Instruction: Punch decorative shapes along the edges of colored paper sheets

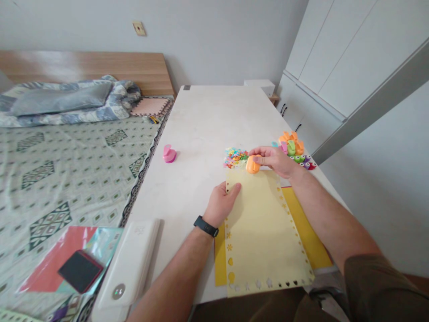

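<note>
A pale yellow sheet (264, 228) with shapes punched along its side and near edges lies over darker yellow paper (310, 232). My left hand (224, 201), with a dark band at the wrist, grips the sheet's left edge, thumb on top. At the far edge, my right hand (270, 158) has its fingers closed on an orange craft punch (253, 164). Beside that punch, to the left, is a pile of small colourful paper cut-outs (234, 157). Whether the punch's slot holds the paper is hidden.
A pink punch (169, 154) stands left on the white table (201, 120). More punches (293, 146) cluster at the right edge. A white device (129, 264) lies near left. On the bed (83, 170) are a dark phone (80, 271) and plastic-wrapped paper (50, 264).
</note>
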`<act>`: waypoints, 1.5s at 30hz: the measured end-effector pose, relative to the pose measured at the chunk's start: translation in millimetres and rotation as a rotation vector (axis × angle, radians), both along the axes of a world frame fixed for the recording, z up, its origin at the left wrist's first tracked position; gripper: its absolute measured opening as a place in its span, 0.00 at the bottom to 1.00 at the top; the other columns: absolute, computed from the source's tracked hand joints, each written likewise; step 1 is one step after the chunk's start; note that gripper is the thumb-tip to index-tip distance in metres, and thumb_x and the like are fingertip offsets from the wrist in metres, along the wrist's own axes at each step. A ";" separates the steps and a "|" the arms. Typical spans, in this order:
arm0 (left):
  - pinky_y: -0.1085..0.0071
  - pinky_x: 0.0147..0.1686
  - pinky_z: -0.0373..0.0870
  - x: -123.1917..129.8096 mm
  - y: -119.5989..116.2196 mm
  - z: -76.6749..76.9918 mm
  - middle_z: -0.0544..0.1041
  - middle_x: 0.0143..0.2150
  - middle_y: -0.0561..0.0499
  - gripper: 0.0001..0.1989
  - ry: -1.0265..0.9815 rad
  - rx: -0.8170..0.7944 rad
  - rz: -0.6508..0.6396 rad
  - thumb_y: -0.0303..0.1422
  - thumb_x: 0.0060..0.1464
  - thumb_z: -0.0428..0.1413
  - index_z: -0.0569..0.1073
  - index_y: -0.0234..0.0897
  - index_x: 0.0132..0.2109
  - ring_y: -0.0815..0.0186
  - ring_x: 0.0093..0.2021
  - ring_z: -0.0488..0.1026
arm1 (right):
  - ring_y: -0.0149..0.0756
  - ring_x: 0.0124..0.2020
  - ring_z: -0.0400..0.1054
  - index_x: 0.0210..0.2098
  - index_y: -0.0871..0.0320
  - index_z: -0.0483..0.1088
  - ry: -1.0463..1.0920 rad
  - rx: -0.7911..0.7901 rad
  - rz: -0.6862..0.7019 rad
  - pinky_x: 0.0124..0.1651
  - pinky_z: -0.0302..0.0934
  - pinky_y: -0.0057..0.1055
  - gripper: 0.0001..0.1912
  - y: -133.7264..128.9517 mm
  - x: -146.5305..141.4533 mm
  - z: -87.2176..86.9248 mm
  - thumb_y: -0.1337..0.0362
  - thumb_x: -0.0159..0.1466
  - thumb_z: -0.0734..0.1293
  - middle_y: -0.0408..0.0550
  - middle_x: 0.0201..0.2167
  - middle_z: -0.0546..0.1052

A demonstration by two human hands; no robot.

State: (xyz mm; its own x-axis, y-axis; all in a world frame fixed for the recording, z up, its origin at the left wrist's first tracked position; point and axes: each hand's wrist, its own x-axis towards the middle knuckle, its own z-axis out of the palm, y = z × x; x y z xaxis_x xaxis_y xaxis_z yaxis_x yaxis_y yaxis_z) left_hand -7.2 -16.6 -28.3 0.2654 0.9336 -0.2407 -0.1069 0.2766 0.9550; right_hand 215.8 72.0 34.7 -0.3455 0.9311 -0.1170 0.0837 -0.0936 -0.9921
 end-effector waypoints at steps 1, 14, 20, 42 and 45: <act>0.67 0.34 0.78 0.0 -0.2 0.3 0.84 0.46 0.43 0.24 0.001 -0.002 0.003 0.48 0.58 0.60 0.77 0.36 0.54 0.57 0.38 0.82 | 0.35 0.36 0.73 0.44 0.58 0.77 0.025 0.016 -0.045 0.42 0.66 0.33 0.22 2.7 2.1 -1.5 0.53 0.55 0.79 0.49 0.37 0.80; 0.65 0.36 0.79 -0.5 -0.9 4.1 0.84 0.45 0.42 0.25 0.000 -0.009 0.007 0.49 0.57 0.61 0.77 0.36 0.54 0.56 0.38 0.82 | 0.40 0.40 0.75 0.40 0.56 0.77 0.144 0.071 -0.250 0.45 0.70 0.37 0.21 13.4 12.9 -5.6 0.53 0.52 0.80 0.49 0.39 0.81; 0.65 0.40 0.79 -1.0 -0.4 2.3 0.84 0.42 0.43 0.23 0.009 0.008 0.015 0.48 0.58 0.60 0.77 0.35 0.52 0.57 0.39 0.82 | 0.40 0.41 0.75 0.40 0.56 0.77 0.127 0.063 -0.260 0.46 0.70 0.38 0.21 12.6 11.6 -3.9 0.52 0.52 0.80 0.49 0.40 0.81; 0.66 0.39 0.78 -1.9 1.4 1.2 0.84 0.43 0.44 0.22 0.040 0.023 0.022 0.47 0.59 0.59 0.77 0.36 0.51 0.57 0.39 0.82 | 0.39 0.41 0.75 0.39 0.56 0.76 0.138 0.046 -0.271 0.47 0.70 0.38 0.20 10.9 8.2 -3.3 0.53 0.52 0.80 0.49 0.39 0.80; 0.67 0.37 0.77 -1.8 1.2 1.7 0.84 0.42 0.44 0.22 0.038 0.027 0.022 0.48 0.59 0.59 0.78 0.35 0.51 0.57 0.38 0.82 | 0.39 0.41 0.75 0.39 0.56 0.76 0.128 0.048 -0.267 0.47 0.70 0.38 0.21 11.3 7.7 -4.0 0.53 0.52 0.80 0.49 0.39 0.80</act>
